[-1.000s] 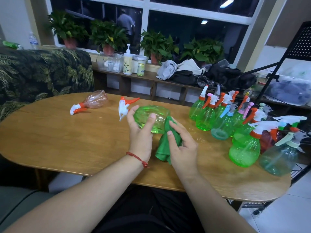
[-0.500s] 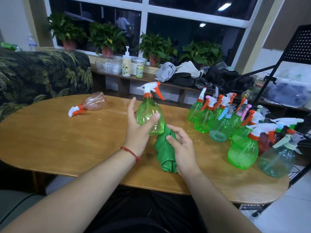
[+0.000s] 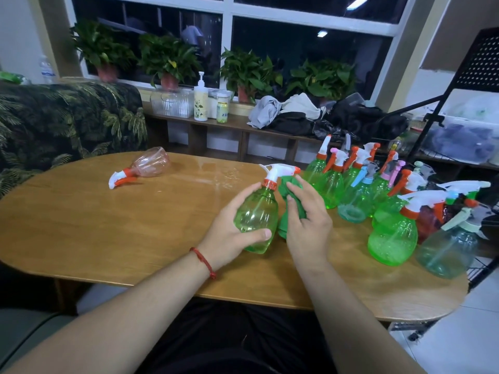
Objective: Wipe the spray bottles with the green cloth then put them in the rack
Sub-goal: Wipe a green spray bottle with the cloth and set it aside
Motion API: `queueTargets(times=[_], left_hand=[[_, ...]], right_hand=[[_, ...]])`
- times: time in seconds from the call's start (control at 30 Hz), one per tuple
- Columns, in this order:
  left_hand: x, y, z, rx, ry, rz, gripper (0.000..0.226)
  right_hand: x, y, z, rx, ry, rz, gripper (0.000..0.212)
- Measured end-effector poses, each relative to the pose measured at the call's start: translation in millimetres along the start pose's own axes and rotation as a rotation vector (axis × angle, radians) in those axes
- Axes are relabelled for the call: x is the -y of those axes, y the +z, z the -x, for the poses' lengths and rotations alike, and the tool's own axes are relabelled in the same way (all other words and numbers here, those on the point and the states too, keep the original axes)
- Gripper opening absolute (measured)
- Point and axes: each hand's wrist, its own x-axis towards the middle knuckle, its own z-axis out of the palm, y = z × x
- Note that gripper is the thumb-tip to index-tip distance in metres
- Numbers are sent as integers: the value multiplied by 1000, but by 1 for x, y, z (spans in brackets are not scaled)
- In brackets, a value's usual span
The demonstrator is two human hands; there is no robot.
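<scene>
Left hand grips ribbed translucent bottle; right hand clutches bunched green cloth.

Potted plants line a dark window above a low wooden shelf; a leaf-patterned sofa stands left, pale floor tiles right.

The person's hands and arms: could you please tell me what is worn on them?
The left hand and right hand are ungloved, and no sleeves show on either forearm. A thin red cord bracelet circles the left wrist; I see no watch or rings.
</scene>
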Motion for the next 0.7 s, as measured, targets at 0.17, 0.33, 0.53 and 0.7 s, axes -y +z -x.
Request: queueTargets(times=[0.17,0.33,0.53,0.7], left_hand=[[-4,-1,-1,-65,26,25,83],[-5,-9,-4,-170,32,42,80],[-4,-3,-1,-43,38,30,83],[-2,-10,-3,-45,2,49,83]], right_hand=[[-8,-5,-12,138,-224,271,33],[3,-12,-7,116,-64,126,32],[30,-13,-60,137,-77,165,34],[25,2,-52,367,-416,315,40]])
